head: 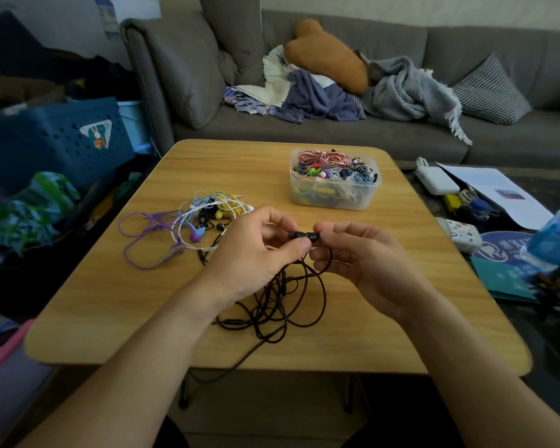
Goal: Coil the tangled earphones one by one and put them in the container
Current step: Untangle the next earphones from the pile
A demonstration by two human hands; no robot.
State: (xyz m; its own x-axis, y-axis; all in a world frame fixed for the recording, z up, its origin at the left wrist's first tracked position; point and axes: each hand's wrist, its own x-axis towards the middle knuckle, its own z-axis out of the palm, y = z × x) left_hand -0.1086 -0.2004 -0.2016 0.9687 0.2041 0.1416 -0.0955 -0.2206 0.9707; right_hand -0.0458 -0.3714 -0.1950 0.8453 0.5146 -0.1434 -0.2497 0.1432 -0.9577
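Observation:
My left hand (256, 250) and my right hand (359, 257) meet above the middle of the wooden table (117, 312), each pinching one earbud of a pair of black earphones (301, 236). Their dark cable (285, 302) hangs from my fingers in loose tangled loops onto the table, and one strand drops over the front edge. A tangled pile of earphones (194, 224) in purple, white, light blue, yellow and black lies to the left of my left hand. The clear plastic container (333, 198) stands at the back right of the table, holding several coiled earphones.
A grey sofa (337, 124) with blankets and cushions runs behind the table. A blue crate (52, 140) and fabrics crowd the floor on the left. At the right lie papers (498, 195), a white charger, small gadgets and a blue water bottle (556, 234).

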